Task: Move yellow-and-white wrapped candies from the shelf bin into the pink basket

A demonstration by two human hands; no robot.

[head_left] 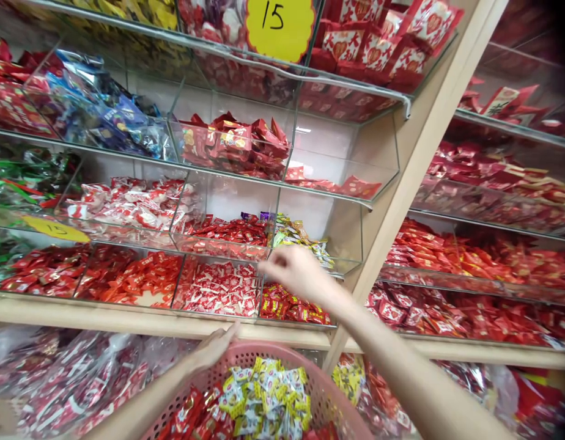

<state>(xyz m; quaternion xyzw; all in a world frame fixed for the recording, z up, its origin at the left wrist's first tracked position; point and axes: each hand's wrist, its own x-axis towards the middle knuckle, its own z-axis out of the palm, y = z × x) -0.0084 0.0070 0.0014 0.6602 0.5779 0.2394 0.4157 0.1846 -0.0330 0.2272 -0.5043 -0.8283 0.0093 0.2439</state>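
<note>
My left hand [214, 346] grips the far rim of a pink plastic basket [310, 373] at the bottom of the view. Inside the basket lie yellow-wrapped candies [264, 397] and red-wrapped candies [195, 418]. My right hand [295, 271] reaches up to the clear candy bins, its fingers curled and pinched at the front edge of the bin of red-and-white candies [221, 287]. Whether anything sits between those fingers is hidden. Just right of it lies a bin of red-and-yellow candies [294, 305], and above it one of yellow-white candies [298, 235].
Tiered clear bins of wrapped sweets fill the wooden shelving, mostly red, with blue packets [103, 110] at upper left. Yellow price tags marked 15 [280, 21] hang on the bins. A slanted wooden post [402, 183] divides the shelves. Bagged candy [71, 379] sits below.
</note>
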